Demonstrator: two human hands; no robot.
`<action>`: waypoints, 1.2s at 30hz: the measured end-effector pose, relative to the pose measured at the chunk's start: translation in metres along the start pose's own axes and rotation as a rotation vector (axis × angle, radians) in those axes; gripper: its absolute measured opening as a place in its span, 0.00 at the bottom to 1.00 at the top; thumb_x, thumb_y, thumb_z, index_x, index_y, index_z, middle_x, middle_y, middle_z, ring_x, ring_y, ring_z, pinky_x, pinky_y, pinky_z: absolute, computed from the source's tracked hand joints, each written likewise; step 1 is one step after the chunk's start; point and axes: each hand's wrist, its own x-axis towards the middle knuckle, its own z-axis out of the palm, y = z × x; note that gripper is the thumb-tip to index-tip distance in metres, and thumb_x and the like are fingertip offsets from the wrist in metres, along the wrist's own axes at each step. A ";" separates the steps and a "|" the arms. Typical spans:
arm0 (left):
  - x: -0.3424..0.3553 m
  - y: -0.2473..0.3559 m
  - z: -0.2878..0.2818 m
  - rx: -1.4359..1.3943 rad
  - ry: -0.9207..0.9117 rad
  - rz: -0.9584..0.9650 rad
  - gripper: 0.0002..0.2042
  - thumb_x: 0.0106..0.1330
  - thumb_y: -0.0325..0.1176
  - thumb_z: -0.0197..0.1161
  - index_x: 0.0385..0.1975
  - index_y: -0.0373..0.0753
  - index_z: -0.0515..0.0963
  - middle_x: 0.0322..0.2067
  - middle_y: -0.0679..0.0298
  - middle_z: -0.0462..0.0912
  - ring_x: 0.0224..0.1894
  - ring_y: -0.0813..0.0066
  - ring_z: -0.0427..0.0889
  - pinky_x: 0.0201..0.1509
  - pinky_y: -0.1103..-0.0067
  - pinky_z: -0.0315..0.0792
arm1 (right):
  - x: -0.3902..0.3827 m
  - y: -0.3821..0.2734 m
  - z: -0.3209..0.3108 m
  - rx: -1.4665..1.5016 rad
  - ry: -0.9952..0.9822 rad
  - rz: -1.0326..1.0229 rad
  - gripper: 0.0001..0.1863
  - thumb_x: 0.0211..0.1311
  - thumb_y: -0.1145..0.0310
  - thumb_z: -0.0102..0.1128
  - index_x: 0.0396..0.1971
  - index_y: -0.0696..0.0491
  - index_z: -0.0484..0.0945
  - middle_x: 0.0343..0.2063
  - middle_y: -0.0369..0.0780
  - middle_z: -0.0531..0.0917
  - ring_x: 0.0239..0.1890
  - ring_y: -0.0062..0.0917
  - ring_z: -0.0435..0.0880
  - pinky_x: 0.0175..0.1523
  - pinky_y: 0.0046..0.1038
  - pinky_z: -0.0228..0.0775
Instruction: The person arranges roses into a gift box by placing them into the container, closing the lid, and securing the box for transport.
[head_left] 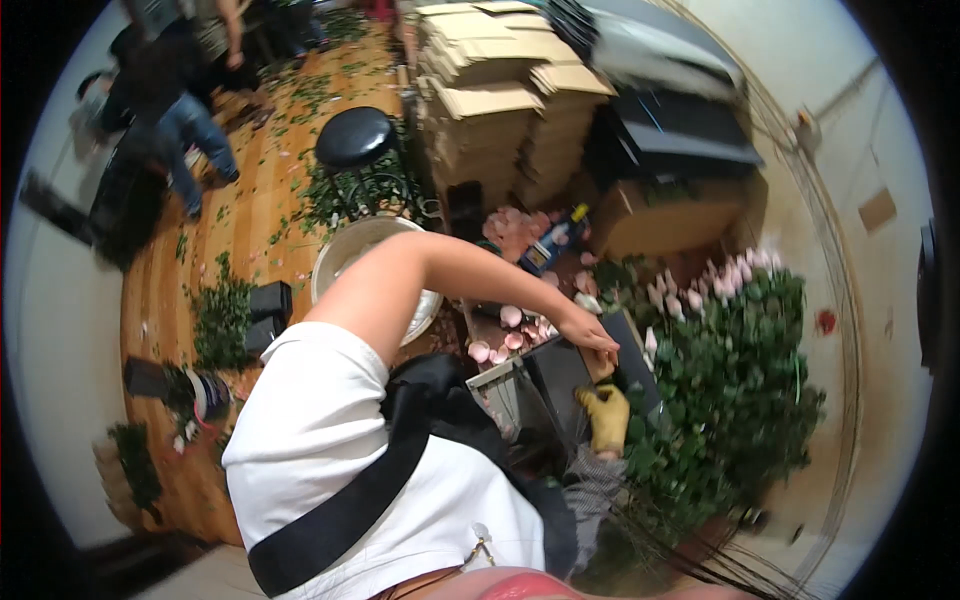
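Note:
My left hand (592, 338), bare, reaches across from the left over a dark grey panel-like surface (557, 383). Its fingers are bent down together on a small tan piece of cardboard (598, 366). Just below it is my right hand (606, 420) in a yellow glove, with a grey checked sleeve behind. The glove's fingers are partly curled and apart, near the cardboard's lower end; nothing shows between them. A large bunch of leafy green stems (730, 390) stands right of both hands, with pale pink roses (715, 283) along its far edge.
Loose pink petals (513, 340) lie left of my hands, near a white bucket (330, 262). Cardboard stacks (485, 110), a large carton (665, 222) and a black stool (355, 138) stand farther off. Leaves litter the wooden floor (270, 180). Another person (185, 125) is at far left.

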 end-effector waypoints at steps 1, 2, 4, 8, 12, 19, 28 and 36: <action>-0.006 -0.008 -0.002 0.375 -0.090 0.262 0.24 0.71 0.51 0.59 0.57 0.38 0.77 0.52 0.51 0.78 0.58 0.50 0.74 0.63 0.62 0.68 | 0.001 -0.005 0.004 0.212 -0.088 -0.069 0.13 0.52 0.70 0.75 0.30 0.61 0.81 0.24 0.34 0.82 0.27 0.17 0.75 0.33 0.25 0.67; -0.011 -0.020 0.004 0.724 -0.186 0.542 0.28 0.67 0.55 0.63 0.58 0.40 0.77 0.55 0.51 0.76 0.61 0.50 0.72 0.66 0.63 0.67 | 0.005 -0.013 0.006 0.083 -0.143 -0.087 0.13 0.53 0.68 0.73 0.31 0.61 0.81 0.25 0.39 0.83 0.29 0.21 0.78 0.35 0.28 0.69; -0.030 0.017 0.015 0.994 -0.171 0.424 0.34 0.52 0.53 0.75 0.56 0.40 0.77 0.62 0.50 0.69 0.66 0.47 0.66 0.67 0.59 0.65 | 0.007 -0.009 -0.009 -0.064 -0.133 -0.174 0.15 0.56 0.62 0.69 0.32 0.60 0.81 0.28 0.47 0.84 0.30 0.34 0.82 0.37 0.34 0.71; -0.040 0.033 0.019 1.067 -0.130 0.156 0.38 0.42 0.53 0.79 0.56 0.45 0.77 0.66 0.48 0.64 0.68 0.48 0.64 0.61 0.60 0.72 | 0.025 -0.055 -0.036 -0.198 0.059 -0.361 0.21 0.61 0.57 0.66 0.47 0.56 0.80 0.38 0.51 0.84 0.42 0.44 0.84 0.46 0.40 0.75; -0.018 0.054 0.021 1.042 -0.215 0.055 0.38 0.41 0.52 0.80 0.56 0.47 0.78 0.63 0.50 0.65 0.65 0.50 0.68 0.62 0.65 0.72 | 0.092 -0.025 -0.079 -0.456 0.207 -0.423 0.45 0.54 0.48 0.73 0.67 0.56 0.65 0.57 0.51 0.78 0.57 0.45 0.78 0.61 0.35 0.71; -0.033 0.053 0.028 0.903 -0.130 0.002 0.35 0.40 0.42 0.82 0.53 0.43 0.79 0.63 0.51 0.66 0.63 0.50 0.69 0.62 0.63 0.71 | 0.059 -0.027 -0.063 -0.598 -0.125 -0.418 0.21 0.57 0.57 0.67 0.48 0.52 0.82 0.39 0.47 0.85 0.43 0.43 0.84 0.49 0.39 0.76; -0.073 0.009 0.069 0.915 0.756 -0.059 0.64 0.35 0.49 0.85 0.73 0.37 0.49 0.71 0.46 0.52 0.73 0.45 0.53 0.75 0.61 0.54 | -0.010 -0.027 0.050 -1.372 0.231 -0.383 0.12 0.59 0.70 0.56 0.36 0.51 0.89 0.30 0.34 0.88 0.32 0.27 0.87 0.32 0.38 0.71; -0.073 0.010 0.067 1.149 0.418 -0.018 0.33 0.51 0.52 0.72 0.58 0.44 0.78 0.66 0.62 0.71 0.69 0.66 0.68 0.77 0.58 0.50 | -0.041 0.018 -0.046 -0.269 0.169 -0.228 0.37 0.54 0.64 0.75 0.63 0.59 0.70 0.34 0.45 0.83 0.32 0.29 0.84 0.36 0.32 0.77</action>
